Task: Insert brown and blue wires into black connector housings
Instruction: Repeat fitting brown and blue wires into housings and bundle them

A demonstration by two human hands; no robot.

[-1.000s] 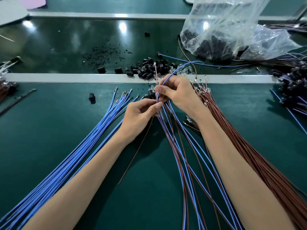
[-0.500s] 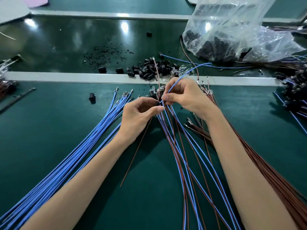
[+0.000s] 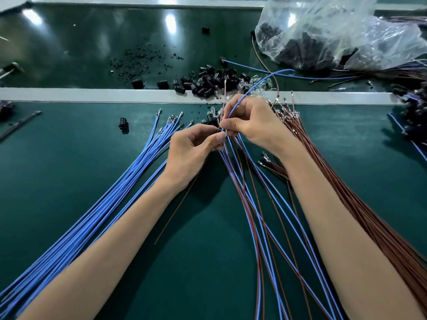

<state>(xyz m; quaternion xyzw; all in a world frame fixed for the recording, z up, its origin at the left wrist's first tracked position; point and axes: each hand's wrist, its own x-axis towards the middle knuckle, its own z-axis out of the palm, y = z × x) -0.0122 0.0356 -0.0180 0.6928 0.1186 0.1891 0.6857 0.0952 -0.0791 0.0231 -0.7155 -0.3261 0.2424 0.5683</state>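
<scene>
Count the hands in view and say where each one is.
2. The left hand is at the middle of the green mat, gripping a brown wire. The right hand is just beyond it, pinching a blue wire. None seems hidden.

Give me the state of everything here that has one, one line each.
Left grip, curled, pinching; a loose brown wire trails from it.
Right grip, pinching a blue wire that arches upward.
Blue bundle, fanned flat on the mat, left.
Brown bundle, flat, at the right.
Housing pile, loose heap by the rail.
Lone housing, lying apart on the mat.
Plastic bag, crumpled, dark parts inside.
</scene>
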